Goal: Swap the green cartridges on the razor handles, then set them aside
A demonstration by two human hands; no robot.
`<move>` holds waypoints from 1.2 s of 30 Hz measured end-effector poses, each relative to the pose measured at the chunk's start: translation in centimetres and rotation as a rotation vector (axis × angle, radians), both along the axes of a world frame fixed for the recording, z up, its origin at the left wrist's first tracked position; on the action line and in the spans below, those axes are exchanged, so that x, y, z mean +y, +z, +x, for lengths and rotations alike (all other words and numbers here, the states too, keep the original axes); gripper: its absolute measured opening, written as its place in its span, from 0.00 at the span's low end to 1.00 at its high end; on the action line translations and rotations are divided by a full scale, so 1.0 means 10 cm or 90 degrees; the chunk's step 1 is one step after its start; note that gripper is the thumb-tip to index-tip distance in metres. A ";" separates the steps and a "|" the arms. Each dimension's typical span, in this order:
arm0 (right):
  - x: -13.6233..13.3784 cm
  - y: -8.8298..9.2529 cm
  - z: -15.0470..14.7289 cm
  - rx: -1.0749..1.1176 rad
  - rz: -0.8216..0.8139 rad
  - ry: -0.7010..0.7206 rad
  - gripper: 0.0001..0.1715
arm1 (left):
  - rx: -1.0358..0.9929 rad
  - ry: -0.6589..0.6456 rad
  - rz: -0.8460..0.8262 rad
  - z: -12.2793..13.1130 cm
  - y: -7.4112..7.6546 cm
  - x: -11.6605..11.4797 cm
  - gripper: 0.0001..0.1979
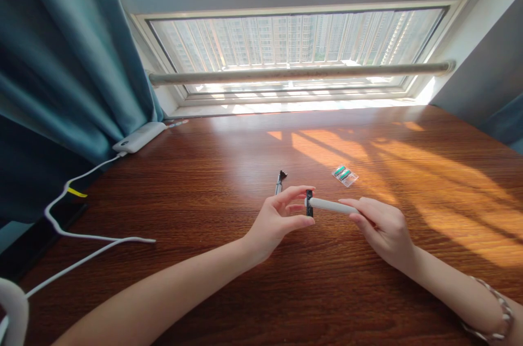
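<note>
Between my hands is a T-shaped tool that looks like a razor, with a white handle and a black crosspiece head. My left hand pinches the head at its two ends, thumb below and fingers above. My right hand grips the far end of the handle. Just behind my left hand lies a silver stick with a black head, its lower part hidden by the fingers. Farther back, a small clear plastic case holds two green pieces, too small to name surely.
A wooden table reaches to the window. At its left edge lies a white box-shaped device with a white cable running forward. A blue curtain hangs there. A metal bar crosses the window. Sunlight falls on the right.
</note>
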State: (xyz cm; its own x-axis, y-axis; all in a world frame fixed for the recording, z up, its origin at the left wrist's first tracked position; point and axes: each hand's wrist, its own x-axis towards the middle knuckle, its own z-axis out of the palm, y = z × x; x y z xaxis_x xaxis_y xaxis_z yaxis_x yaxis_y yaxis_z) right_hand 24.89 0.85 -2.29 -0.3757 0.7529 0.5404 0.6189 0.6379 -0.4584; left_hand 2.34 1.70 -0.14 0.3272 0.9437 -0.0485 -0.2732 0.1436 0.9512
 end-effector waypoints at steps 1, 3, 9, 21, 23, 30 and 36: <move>0.00 0.00 0.00 -0.003 -0.003 0.009 0.15 | -0.002 -0.002 -0.002 0.00 0.00 0.00 0.22; 0.00 0.00 0.00 -0.010 -0.011 0.008 0.15 | 0.001 -0.003 -0.002 0.00 -0.01 0.00 0.22; 0.01 -0.01 -0.02 -0.016 -0.019 0.003 0.14 | 0.024 -0.010 0.007 -0.01 -0.03 0.02 0.21; 0.04 -0.02 -0.01 -0.060 -0.025 -0.074 0.13 | 0.128 -0.033 0.043 -0.01 -0.05 0.03 0.20; 0.04 -0.01 -0.01 -0.063 -0.014 -0.084 0.12 | 0.192 -0.033 0.068 -0.02 -0.05 0.04 0.20; 0.04 -0.01 0.01 -0.152 0.064 -0.087 0.12 | 0.314 0.001 0.148 -0.06 -0.03 0.04 0.19; 0.03 -0.02 0.01 -0.126 0.052 -0.040 0.12 | 0.334 0.011 0.169 -0.06 -0.02 0.04 0.18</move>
State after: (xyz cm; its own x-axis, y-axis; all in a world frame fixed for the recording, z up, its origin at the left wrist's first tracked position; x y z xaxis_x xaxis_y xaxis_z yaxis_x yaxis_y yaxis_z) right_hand 24.96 1.19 -2.44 -0.4339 0.7350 0.5210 0.7315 0.6250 -0.2725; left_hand 1.73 2.11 -0.34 0.3082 0.9505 0.0394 0.2438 -0.1189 0.9625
